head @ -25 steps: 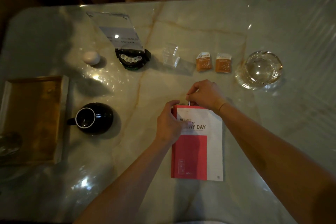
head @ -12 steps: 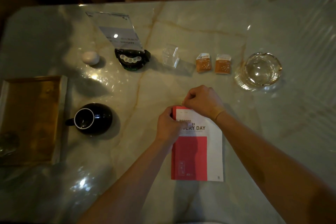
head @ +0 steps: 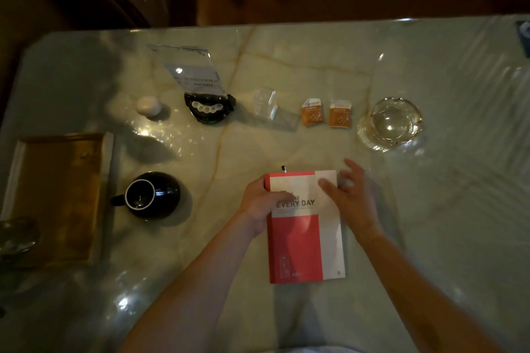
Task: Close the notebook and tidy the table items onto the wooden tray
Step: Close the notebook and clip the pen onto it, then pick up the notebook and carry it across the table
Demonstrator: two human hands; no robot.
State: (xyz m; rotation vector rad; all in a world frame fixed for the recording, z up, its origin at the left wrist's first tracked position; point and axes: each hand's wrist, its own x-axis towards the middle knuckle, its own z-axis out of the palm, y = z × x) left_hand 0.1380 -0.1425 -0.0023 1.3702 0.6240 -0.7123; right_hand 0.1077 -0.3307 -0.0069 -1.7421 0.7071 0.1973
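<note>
With the left hand (head: 262, 200) gripping the closed notebook (head: 305, 226) by its spine and the right hand (head: 348, 195) released, a one-handed lift could drop the pen (head: 283, 168) protruding from its top.

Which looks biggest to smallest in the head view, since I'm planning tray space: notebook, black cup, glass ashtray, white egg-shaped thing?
1. Notebook, though nearest the camera.
2. Glass ashtray and black cup: they look alike, so no ranking.
3. White egg-shaped thing, clearly smallest.

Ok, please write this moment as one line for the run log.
notebook: closed, on table | left hand: grips its left edge | right hand: open at its right edge | tray: apart
</note>
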